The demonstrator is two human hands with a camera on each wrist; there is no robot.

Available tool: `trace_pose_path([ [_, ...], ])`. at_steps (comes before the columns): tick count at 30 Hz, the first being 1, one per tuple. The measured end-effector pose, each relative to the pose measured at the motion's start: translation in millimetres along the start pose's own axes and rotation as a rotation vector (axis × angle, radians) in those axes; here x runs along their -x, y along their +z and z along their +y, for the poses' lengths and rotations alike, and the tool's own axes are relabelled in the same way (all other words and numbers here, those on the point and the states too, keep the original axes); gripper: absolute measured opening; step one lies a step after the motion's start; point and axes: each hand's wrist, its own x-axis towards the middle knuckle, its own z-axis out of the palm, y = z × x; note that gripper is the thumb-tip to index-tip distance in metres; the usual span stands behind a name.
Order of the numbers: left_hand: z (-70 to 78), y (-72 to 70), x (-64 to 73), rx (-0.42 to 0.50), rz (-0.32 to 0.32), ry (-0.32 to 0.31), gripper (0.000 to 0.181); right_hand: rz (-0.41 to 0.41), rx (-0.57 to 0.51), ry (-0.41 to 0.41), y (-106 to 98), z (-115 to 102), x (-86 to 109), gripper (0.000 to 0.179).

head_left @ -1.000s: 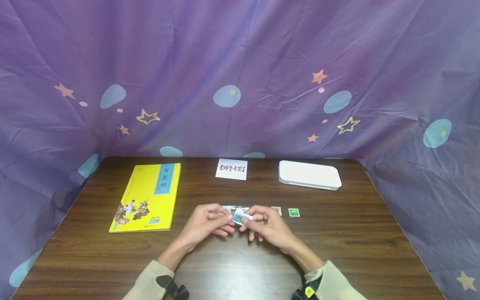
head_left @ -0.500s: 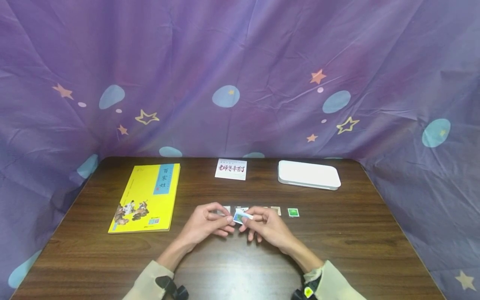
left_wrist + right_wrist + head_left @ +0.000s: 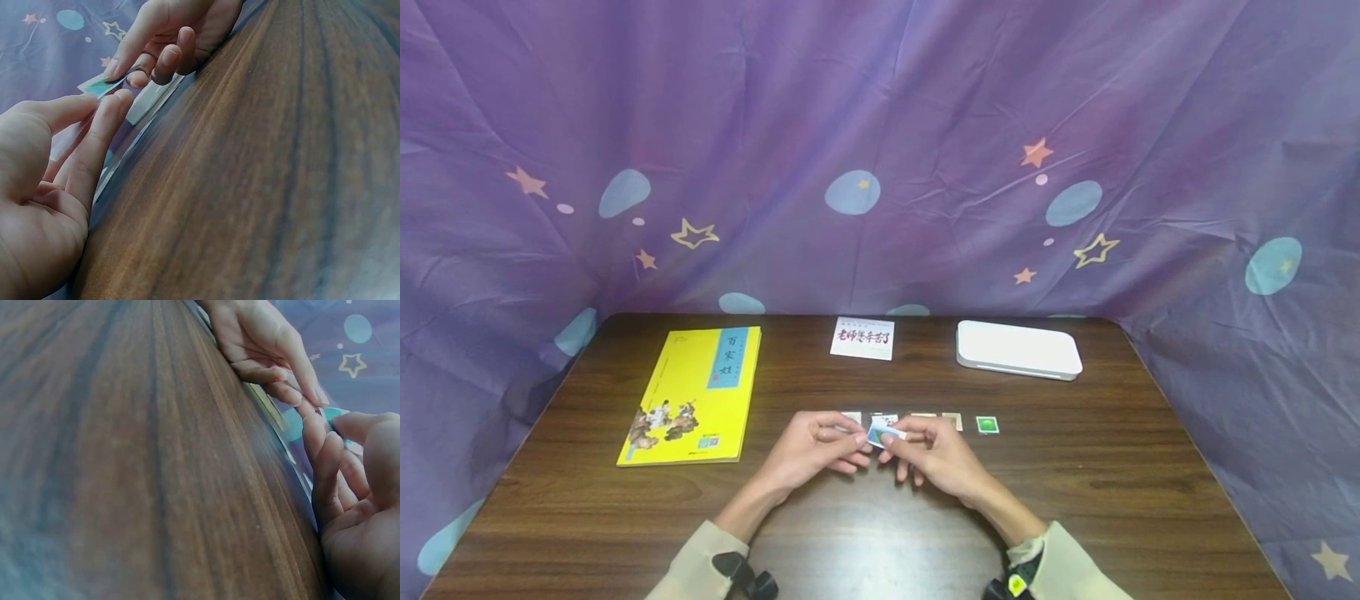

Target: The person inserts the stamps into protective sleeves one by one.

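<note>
A small stamp (image 3: 876, 435) with a blue-green picture and a white border is held above the table between both hands. My right hand (image 3: 938, 454) pinches it between thumb and fingers, the thumb covering part of its face. At its left corner, the thumb and fingertips of my left hand (image 3: 814, 450) pinch the edge. The left wrist view shows the same stamp (image 3: 100, 85) slightly tilted, with both hands' fingertips close together. Just behind the hands, several other small stamps lie in a row, including a green one (image 3: 987, 425); the hands partly hide some of them.
A yellow book (image 3: 692, 392) lies on the left of the brown wooden table (image 3: 1075, 517). At the back are a white card with red writing (image 3: 862, 339) and a white flat case (image 3: 1018, 350). A purple curtain (image 3: 880, 125) hangs behind the table.
Both hands stay almost in place, still holding the stamp. The fingers shift very slightly, and a little more of the row behind them shows than a second ago.
</note>
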Motion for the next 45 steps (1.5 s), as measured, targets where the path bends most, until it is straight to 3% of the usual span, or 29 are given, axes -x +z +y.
trace_pose_path([
  [6,-0.6,0.1,-0.3,0.002,-0.005,0.003,0.031,0.012,0.008,-0.021,0.1,1.2,1.0,0.022],
  [23,-2.8,-0.8,-2.2,-0.009,-0.037,0.016,0.030,0.051,-0.001,0.038,2.2,-1.8,1.2,0.025],
  [36,-2.4,-0.9,-1.0,-0.005,0.014,0.051,0.036,0.048,-0.013,0.050,3.5,-3.1,0.2,0.028],
  [45,-1.0,-0.6,-0.9,0.011,0.025,0.027,0.036,0.035,-0.015,0.032,3.2,-1.1,0.3,0.028],
])
